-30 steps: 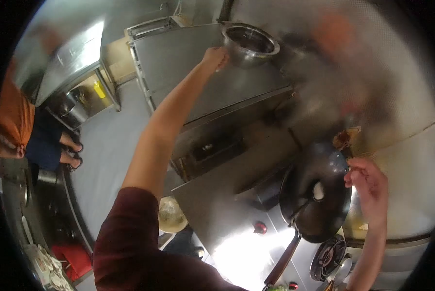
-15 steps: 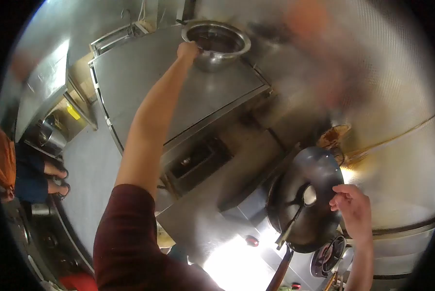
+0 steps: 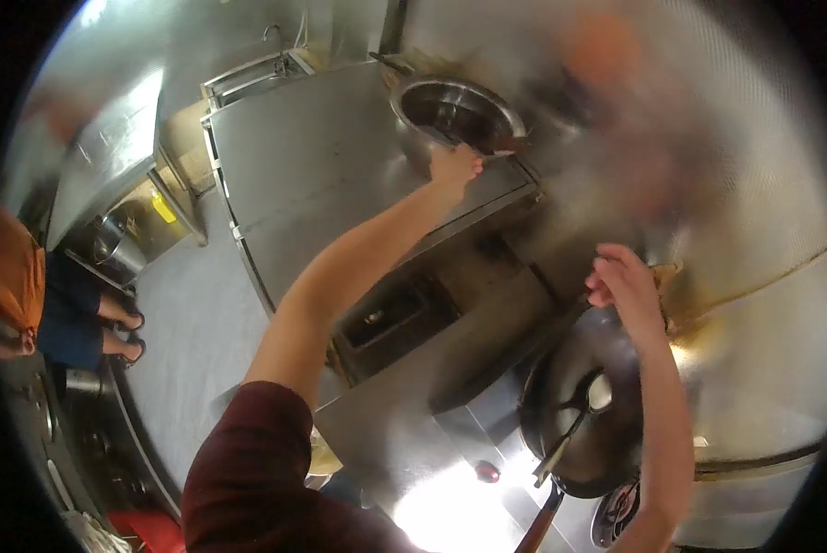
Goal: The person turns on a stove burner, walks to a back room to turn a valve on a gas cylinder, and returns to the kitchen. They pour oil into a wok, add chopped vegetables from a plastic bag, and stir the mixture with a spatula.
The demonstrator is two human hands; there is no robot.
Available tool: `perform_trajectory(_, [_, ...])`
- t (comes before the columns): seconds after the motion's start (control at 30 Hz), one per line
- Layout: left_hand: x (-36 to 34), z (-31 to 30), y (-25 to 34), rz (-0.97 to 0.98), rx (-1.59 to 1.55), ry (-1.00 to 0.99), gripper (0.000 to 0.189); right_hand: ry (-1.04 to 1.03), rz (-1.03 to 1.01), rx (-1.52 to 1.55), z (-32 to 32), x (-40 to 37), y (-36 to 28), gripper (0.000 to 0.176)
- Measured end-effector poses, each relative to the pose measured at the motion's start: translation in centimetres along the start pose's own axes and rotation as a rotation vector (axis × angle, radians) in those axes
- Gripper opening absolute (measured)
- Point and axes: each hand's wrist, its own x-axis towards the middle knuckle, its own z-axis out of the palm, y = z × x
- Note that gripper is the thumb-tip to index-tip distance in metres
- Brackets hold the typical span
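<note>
At the near rim of a steel pot (image 3: 411,132) is my left hand (image 3: 455,170), its fingers closed around a thin, flat tool (image 3: 506,149) with a dark reddish end. The tool's kind cannot be made out. Dark liquid shows inside the pot, and another dark handle (image 3: 390,64) juts past its far left rim. My right hand (image 3: 624,284) hovers above the far side of a dark wok (image 3: 561,392), fingers loosely bent and nothing visible in them. A ladle (image 3: 575,424) lies in the wok, its bowl bright. My right forearm hides part of the wok's right side.
The pot stands on a steel counter (image 3: 312,147). Below the wok, a wooden handle (image 3: 541,523) points toward me beside a burner (image 3: 614,516). At the left, a person in orange (image 3: 17,276) stands on the grey floor (image 3: 188,286). Steam blurs the upper right.
My left hand has gone from the pot's left rim to its near right side, where a thin tool now shows. My right hand has moved up and away from the wok's right edge.
</note>
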Motion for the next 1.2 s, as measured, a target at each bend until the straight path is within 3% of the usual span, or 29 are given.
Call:
perform_trajectory(0.13, [-2.3,0.8,-0.4,-0.007,-0.029,0.018,0.023,0.027,-0.052,-0.006,4.3,5.6,0.3,0.056])
perform_trajectory(0.23, [-2.9,0.7,-0.7,0.042,-0.056,-0.028,0.025,0.063,-0.089,0.047,7.6,9.5,-0.1,0.059])
perform_trajectory(0.43, [-3.4,-1.0,0.5,-0.101,-0.005,-0.204,0.034,0.159,-0.073,0.393,11.9,16.4,0.0,0.042])
perform_trajectory(0.5, [-4.6,-2.2,0.9,-0.115,0.122,-0.317,0.036,0.334,-0.063,0.582,12.3,18.0,0.4,0.037])
perform_trajectory(0.67, [-10.9,-8.3,2.1,-0.118,0.030,-0.541,0.040,0.333,0.007,0.545,12.3,18.7,-0.7,0.031])
perform_trajectory(0.73, [-14.8,-11.2,3.8,-0.129,0.104,-0.515,0.036,0.280,0.006,0.532,12.4,19.2,-1.2,0.029])
perform_trajectory(0.83, [-18.9,-16.5,3.2,-0.127,0.081,-0.458,0.031,0.207,-0.166,0.464,12.8,19.4,-2.7,0.022])
perform_trajectory(0.9, [-21.5,-19.6,3.1,-0.178,0.110,-0.335,0.028,0.200,-0.359,0.049,12.8,18.3,-4.6,0.020])
perform_trajectory(0.93, [-22.8,-21.0,3.0,-0.221,0.141,-0.248,0.026,0.203,-0.355,0.049,12.6,18.4,-4.8,0.020])
perform_trajectory(1.0, [-24.9,-24.3,1.8,-0.155,0.156,-0.149,0.022,0.151,-0.791,-0.321,11.5,18.4,-4.8,0.022])
perform_trajectory(1.03, [-25.8,-25.9,1.4,-0.176,0.170,-0.058,0.022,0.155,-0.787,-0.326,10.9,18.3,-4.9,0.022])
perform_trajectory(1.1, [-27.3,-28.3,1.1,-0.201,0.183,0.033,0.022,0.131,-1.078,-0.625,10.1,17.8,-5.4,0.026])
perform_trajectory(1.2, [-28.9,-30.3,1.1,-0.203,0.220,0.090,0.023,0.118,-1.117,-0.756,8.9,15.5,-6.4,0.028])
